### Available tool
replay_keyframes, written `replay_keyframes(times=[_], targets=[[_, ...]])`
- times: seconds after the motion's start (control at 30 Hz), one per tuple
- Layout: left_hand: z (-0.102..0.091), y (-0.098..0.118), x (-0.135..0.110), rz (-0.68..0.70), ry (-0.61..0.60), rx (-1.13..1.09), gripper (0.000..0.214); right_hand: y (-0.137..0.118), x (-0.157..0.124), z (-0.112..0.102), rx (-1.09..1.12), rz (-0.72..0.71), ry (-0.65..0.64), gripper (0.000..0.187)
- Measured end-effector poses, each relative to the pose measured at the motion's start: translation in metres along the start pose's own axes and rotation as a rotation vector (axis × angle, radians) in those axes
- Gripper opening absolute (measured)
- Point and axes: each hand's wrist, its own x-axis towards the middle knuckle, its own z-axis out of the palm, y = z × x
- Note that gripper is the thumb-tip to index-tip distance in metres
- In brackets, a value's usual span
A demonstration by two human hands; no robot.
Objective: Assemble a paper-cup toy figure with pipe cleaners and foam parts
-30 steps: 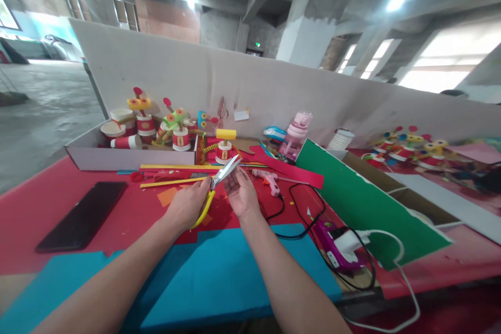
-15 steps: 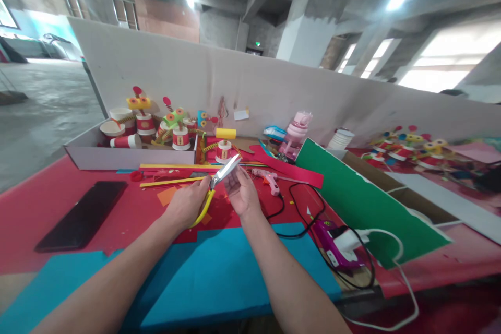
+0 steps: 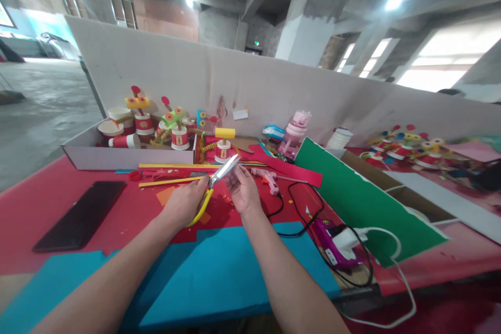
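Note:
My left hand point(image 3: 187, 201) is wrapped round the yellow handle of a pair of scissors point(image 3: 224, 171), whose blades point up and to the right. Just right of the blade tips is my right hand point(image 3: 243, 190), palm turned inward, with its fingers curled and the fingertips close to the blades. Whatever those fingers pinch, if anything, is too small to make out. Behind the blades stands a red and white paper cup figure point(image 3: 223, 150) with a yellow paper roll point(image 3: 225, 133) on top and folded paper arms.
Left are a black tablet-like slab point(image 3: 80, 215) and a white box point(image 3: 129, 158) of cup figures. Yellow strips point(image 3: 168, 181) lie behind my left hand. A pink glue gun point(image 3: 269, 182), a purple power strip point(image 3: 337, 245) with cables and a green box point(image 3: 364, 203) stand right. Blue sheet point(image 3: 227, 271) covers the front.
The fingers of my right hand have curled slightly more near the scissor tips. The scissors stay in my left hand, almost unmoved; the whole view has shifted slightly.

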Motion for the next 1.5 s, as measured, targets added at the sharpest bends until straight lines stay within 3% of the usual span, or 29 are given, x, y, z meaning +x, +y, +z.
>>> replay_keyframes(times=[0.2, 0.37, 0.53, 0.7, 0.8, 1.07, 1.33, 1.5], targets=[[0.000, -0.002, 0.000, 0.010, -0.006, -0.030, 0.037, -0.003, 0.002, -0.001, -0.047, -0.005, 0.035, 0.011], [0.011, -0.015, 0.004, -0.004, 0.072, -0.180, 0.035, -0.006, 0.002, -0.001, -0.079, -0.049, 0.057, 0.015], [0.027, -0.030, 0.013, -0.061, 0.257, -0.565, 0.030, -0.006, 0.000, 0.000, -0.094, -0.039, 0.052, 0.018], [0.023, -0.020, 0.017, -0.199, 0.237, -1.209, 0.047, 0.001, -0.005, 0.002, -0.130, 0.029, -0.005, 0.019], [0.018, -0.012, 0.017, -0.229, 0.272, -1.388, 0.059, 0.009, -0.010, 0.004, -0.153, 0.096, -0.056, 0.019], [0.014, -0.009, 0.015, -0.188, 0.313, -1.524, 0.067, 0.028, -0.018, 0.006, -0.234, 0.156, -0.139, 0.024], [0.007, -0.009, 0.014, -0.198, 0.298, -1.552, 0.065, 0.025, -0.018, 0.005, -0.310, 0.196, -0.192, 0.026], [0.005, -0.014, 0.014, -0.161, 0.215, -1.413, 0.054, 0.011, -0.017, 0.005, -0.602, 0.053, -0.341, 0.022]])
